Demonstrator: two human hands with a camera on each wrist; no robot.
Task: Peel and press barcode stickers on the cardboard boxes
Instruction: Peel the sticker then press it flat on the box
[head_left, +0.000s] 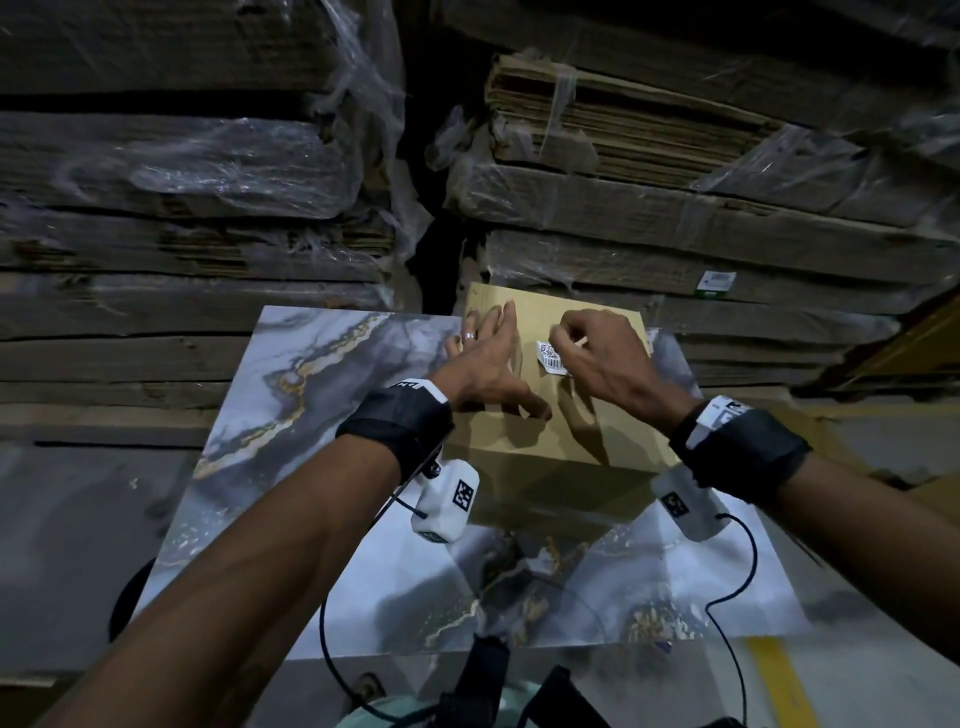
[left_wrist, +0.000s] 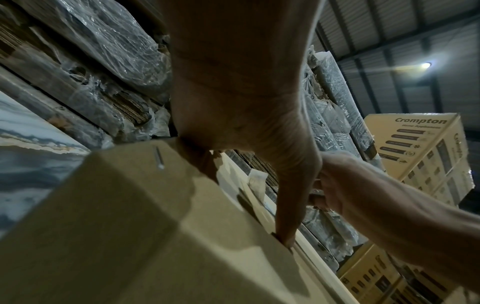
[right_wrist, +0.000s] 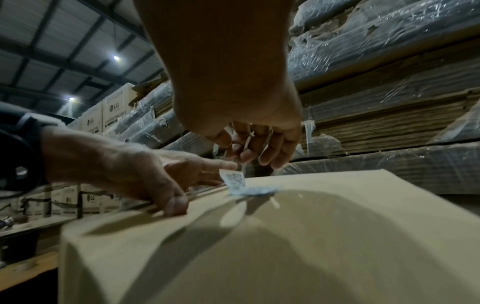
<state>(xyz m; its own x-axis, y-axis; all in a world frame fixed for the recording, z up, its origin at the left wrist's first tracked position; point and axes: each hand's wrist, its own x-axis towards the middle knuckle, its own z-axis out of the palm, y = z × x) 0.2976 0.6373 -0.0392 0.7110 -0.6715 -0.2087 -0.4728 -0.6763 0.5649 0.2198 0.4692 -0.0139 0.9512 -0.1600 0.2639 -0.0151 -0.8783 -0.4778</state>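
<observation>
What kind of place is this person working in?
Most likely a warehouse or packing depot. Tall stacks of flattened cardboard wrapped in plastic film rise behind the work table, printed appliance cartons are piled high, and a ribbed metal roof with ceiling lamps hangs overhead.

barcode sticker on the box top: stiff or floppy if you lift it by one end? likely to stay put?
Probably floppy: the barcode sticker bends, one end lying on the cardboard box, the other standing up under the right hand. Probably very light, since it is thin and small against that hand. Not fully stuck yet, so it could shift; the left hand lies flat, steadying the box.
</observation>
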